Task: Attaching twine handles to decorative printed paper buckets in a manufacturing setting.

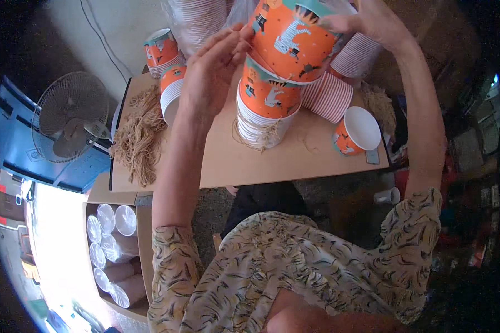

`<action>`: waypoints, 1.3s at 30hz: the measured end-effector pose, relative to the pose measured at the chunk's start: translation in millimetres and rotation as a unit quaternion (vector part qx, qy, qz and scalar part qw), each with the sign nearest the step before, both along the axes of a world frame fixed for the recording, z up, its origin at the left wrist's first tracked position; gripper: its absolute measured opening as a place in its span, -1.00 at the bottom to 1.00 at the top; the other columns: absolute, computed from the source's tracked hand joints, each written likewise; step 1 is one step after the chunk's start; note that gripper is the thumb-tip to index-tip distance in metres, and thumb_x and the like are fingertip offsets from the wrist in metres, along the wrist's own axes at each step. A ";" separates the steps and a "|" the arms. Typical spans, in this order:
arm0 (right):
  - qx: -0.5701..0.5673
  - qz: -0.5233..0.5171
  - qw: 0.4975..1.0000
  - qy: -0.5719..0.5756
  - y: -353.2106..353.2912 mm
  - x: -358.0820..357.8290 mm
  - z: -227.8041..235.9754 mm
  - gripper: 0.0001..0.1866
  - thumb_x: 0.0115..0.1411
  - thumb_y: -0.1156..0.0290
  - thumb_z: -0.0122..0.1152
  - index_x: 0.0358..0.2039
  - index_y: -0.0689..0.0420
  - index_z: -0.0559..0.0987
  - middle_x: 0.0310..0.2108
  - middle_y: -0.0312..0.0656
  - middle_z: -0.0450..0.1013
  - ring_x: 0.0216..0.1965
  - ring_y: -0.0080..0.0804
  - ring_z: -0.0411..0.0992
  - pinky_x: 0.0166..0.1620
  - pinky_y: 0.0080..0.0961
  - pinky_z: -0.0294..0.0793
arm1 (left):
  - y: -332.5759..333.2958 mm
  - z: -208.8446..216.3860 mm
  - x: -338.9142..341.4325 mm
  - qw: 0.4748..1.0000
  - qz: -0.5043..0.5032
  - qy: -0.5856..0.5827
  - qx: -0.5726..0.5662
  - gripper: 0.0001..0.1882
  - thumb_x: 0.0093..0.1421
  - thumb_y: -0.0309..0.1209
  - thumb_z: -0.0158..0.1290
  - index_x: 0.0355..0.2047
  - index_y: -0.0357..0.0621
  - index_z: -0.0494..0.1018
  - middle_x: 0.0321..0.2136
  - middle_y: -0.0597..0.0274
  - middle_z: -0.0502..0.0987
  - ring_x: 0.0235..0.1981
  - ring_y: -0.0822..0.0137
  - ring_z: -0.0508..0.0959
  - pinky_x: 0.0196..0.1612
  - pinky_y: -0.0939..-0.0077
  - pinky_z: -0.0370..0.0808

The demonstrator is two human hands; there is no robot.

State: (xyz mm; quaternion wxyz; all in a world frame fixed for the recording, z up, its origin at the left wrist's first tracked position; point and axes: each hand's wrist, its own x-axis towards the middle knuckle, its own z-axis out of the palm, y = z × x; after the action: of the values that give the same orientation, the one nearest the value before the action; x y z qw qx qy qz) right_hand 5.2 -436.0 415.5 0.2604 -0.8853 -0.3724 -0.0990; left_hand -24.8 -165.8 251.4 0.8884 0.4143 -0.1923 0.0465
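Note:
Above the table, an orange paper bucket [291, 41] with a green band and printed animal figures is between my two hands. My right hand [366, 25] grips its upper right side, thumb across the front. My left hand [219, 61] has its fingertips drawn together against the bucket's left side. A thin cord runs from those fingers along the bucket's lower edge. Directly below stands a stack of matching buckets [269, 100], their white rims downward. Loose twine [264, 136] hangs around the lower rims. The top of the held bucket is partly cut off by the frame.
Twine bundles [141, 139] lie on the table's left side. A single bucket [361, 130] is tilted at the right, near a lying nested stack [328, 97]. Wrapped stacks [197, 22] stand behind. Left are a fan [72, 116] and a carton [144, 250] of wrapped cups.

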 end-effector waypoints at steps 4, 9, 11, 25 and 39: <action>0.010 0.035 0.999 0.007 -1.6 -16.9 3.8 0.09 -0.17 0.01 0.67 0.27 0.41 0.40 0.30 0.13 0.33 0.31 -0.10 0.33 0.34 -0.25 0.31 | -7.2 11.2 19.3 0.995 -0.045 0.086 0.012 -0.52 0.47 -0.34 -0.10 0.27 -0.44 0.30 0.07 0.06 0.56 -0.06 0.37 0.57 -0.01 0.55 0.50; -0.034 0.039 0.999 0.017 11.7 -24.0 -0.9 0.11 -0.25 0.08 0.67 0.26 0.42 0.40 0.28 0.12 0.35 0.30 -0.13 0.33 0.33 -0.31 0.31 | 10.4 21.5 35.1 0.985 -0.056 0.088 0.138 -0.59 0.46 -0.24 -0.05 0.19 -0.20 0.46 -0.18 0.37 0.66 -0.23 0.47 0.61 -0.14 0.55 0.54; -0.033 0.016 0.999 0.002 12.0 -28.9 0.1 0.11 -0.26 0.09 0.67 0.26 0.41 0.40 0.27 0.11 0.35 0.29 -0.13 0.33 0.33 -0.32 0.32 | 5.7 35.5 24.1 0.972 0.010 -0.007 0.234 -0.58 0.44 -0.22 0.00 0.20 -0.16 0.45 -0.18 0.36 0.65 -0.22 0.49 0.61 -0.20 0.56 0.55; -0.111 0.043 0.992 -0.052 15.3 2.8 -35.7 0.15 -0.27 0.08 0.66 0.32 0.35 0.36 0.34 0.09 0.25 0.36 -0.08 0.24 0.39 -0.25 0.23 | 5.8 19.7 4.9 0.960 0.014 0.112 0.256 -0.54 0.37 -0.22 0.18 0.18 -0.18 0.43 -0.12 0.20 0.60 -0.16 0.36 0.62 -0.04 0.43 0.59; -0.139 0.053 0.985 0.088 23.8 22.7 -78.4 0.25 -0.23 0.06 0.69 0.43 0.19 0.22 0.52 0.19 -0.12 0.53 0.08 -0.14 0.50 -0.05 -0.03 | 12.0 -63.4 19.7 0.961 0.020 0.083 0.263 -0.45 0.37 -0.18 0.17 0.27 -0.18 0.39 -0.01 0.24 0.60 -0.12 0.44 0.63 -0.04 0.49 0.60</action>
State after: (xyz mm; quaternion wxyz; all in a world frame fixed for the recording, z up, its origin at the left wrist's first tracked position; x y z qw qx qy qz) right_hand 27.9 -412.2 337.1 0.1712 -0.8971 -0.4046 0.0458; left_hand -5.1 -153.8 188.1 0.7601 0.6393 -0.1146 -0.0224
